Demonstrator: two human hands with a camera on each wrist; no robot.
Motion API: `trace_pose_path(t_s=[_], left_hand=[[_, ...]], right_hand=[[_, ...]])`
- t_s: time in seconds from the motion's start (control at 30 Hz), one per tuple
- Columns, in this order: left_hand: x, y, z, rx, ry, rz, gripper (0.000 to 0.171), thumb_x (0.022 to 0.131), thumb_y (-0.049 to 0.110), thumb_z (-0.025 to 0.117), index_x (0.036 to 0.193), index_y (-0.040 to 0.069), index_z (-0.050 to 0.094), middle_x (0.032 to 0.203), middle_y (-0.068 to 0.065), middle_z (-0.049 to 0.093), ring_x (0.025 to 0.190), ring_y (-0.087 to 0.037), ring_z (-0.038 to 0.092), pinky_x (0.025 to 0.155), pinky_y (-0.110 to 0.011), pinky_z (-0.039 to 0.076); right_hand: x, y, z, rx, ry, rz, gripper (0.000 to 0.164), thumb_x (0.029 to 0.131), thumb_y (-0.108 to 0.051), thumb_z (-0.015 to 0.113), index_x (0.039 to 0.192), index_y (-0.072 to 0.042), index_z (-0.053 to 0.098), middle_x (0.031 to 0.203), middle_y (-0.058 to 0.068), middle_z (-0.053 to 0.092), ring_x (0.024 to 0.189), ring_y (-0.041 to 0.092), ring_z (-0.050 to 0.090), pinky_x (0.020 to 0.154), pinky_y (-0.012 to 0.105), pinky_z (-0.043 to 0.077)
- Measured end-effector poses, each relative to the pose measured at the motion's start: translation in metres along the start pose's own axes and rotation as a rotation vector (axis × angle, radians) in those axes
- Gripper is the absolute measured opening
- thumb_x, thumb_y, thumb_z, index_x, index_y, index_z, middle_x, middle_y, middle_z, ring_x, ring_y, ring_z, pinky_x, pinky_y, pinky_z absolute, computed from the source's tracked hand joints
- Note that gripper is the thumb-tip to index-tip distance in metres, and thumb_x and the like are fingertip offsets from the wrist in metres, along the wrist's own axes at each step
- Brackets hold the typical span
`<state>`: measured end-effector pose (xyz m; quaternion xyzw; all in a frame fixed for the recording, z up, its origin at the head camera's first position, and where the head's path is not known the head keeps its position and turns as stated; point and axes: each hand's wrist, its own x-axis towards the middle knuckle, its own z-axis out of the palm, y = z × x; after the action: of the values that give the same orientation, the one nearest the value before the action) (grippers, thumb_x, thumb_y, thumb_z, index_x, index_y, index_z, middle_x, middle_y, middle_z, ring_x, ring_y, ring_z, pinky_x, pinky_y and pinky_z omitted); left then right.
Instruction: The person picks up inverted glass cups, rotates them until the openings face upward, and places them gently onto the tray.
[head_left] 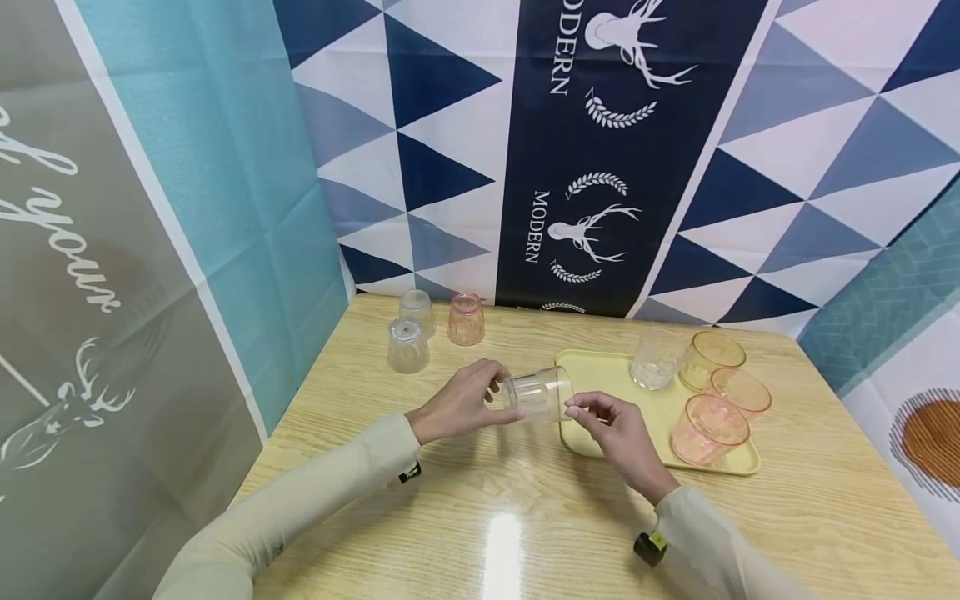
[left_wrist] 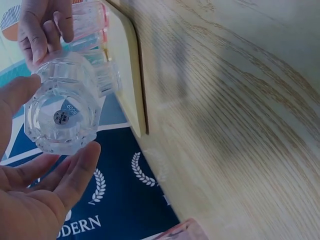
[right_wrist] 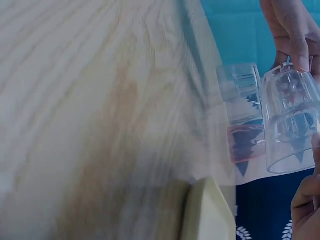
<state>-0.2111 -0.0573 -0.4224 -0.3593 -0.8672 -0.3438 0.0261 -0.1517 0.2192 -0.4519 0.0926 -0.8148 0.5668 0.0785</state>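
A clear faceted glass (head_left: 538, 396) is held tipped on its side above the table, its mouth toward the right. My left hand (head_left: 467, 400) grips it round the base end, thumb on one side and fingers on the other. At the rim, my right hand (head_left: 618, 437) pinches the glass between thumb and fingers. The left wrist view shows the thick base of the glass (left_wrist: 62, 117) with a small round sticker on it. In the right wrist view the open rim of the glass (right_wrist: 292, 125) faces down toward the right hand's fingers.
A pale yellow tray (head_left: 588, 371) sits right of centre, bearing a clear glass (head_left: 654, 367), a yellow glass (head_left: 711, 362), an orange-pink glass (head_left: 741, 392) and a pink glass (head_left: 708, 429). Two clear glasses (head_left: 408, 350) and a pink glass (head_left: 467, 323) stand upside down at the back left.
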Motion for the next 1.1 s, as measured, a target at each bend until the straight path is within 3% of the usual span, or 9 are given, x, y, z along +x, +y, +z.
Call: trace_pose_path(t_s=[0.17,0.33,0.57,1.1], left_hand=[[0.001,0.000,0.002,0.037,0.000,-0.014,0.061,0.088,0.040,0.082,0.128,0.000,0.061,0.106,-0.007,0.066,0.094,-0.018,0.063,0.077,-0.025,0.053],[0.002,-0.002,0.005,0.073,-0.018,-0.018,0.049,0.091,0.040,0.080,0.116,0.001,0.067,0.099,-0.009,0.070,0.086,-0.017,0.065,0.074,-0.025,0.052],[0.006,-0.006,0.015,0.078,-0.099,-0.015,0.020,0.096,0.027,0.075,0.085,0.011,0.074,0.075,0.008,0.064,0.064,-0.003,0.055,0.061,-0.018,0.048],[0.019,-0.005,0.032,0.061,-0.169,-0.022,0.028,0.097,0.024,0.073,0.071,0.018,0.066,0.062,0.011,0.058,0.051,-0.001,0.043,0.054,-0.017,0.040]], right_hand=[[0.003,-0.003,-0.006,-0.137,0.027,-0.126,0.008,0.096,-0.017,0.075,0.102,-0.012,0.077,0.066,0.002,0.052,0.055,0.006,0.038,0.048,0.025,0.033],[0.005,-0.003,-0.012,-0.271,0.052,-0.241,0.008,0.096,-0.013,0.074,0.102,-0.016,0.077,0.063,-0.002,0.049,0.051,0.008,0.039,0.047,0.024,0.034],[0.009,-0.004,-0.018,-0.382,0.084,-0.306,0.010,0.094,-0.011,0.076,0.102,-0.017,0.076,0.063,-0.007,0.047,0.053,0.008,0.043,0.050,0.022,0.036],[0.019,0.002,-0.032,-0.514,0.107,-0.448,0.015,0.090,-0.004,0.078,0.100,-0.014,0.076,0.070,-0.011,0.052,0.055,0.005,0.043,0.051,0.017,0.034]])
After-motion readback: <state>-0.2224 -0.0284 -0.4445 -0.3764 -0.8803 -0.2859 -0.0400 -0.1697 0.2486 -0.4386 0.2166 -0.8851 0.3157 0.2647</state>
